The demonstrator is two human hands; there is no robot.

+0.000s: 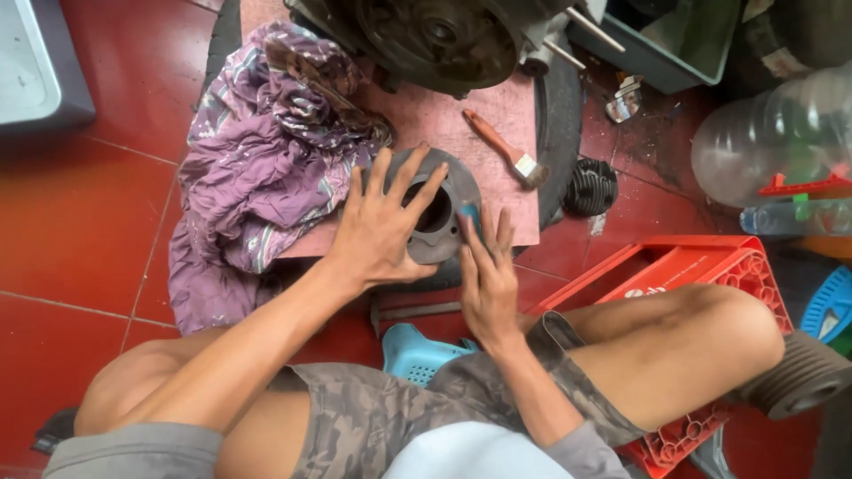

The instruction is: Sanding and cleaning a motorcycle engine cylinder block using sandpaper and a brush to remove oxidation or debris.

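A dark grey round metal cylinder part with a central bore lies on a pink board. My left hand rests flat on its top with fingers spread, holding it down. My right hand presses against the part's right edge, pinching a small blue-tipped tool between its fingers. My arms and knees fill the lower part of the view.
A purple patterned cloth lies left on the board. A small orange-handled brush lies to the right. A dark engine block stands behind. Red plastic crate, clear plastic bottle, finned black part and tire crowd the right. Floor is red tile.
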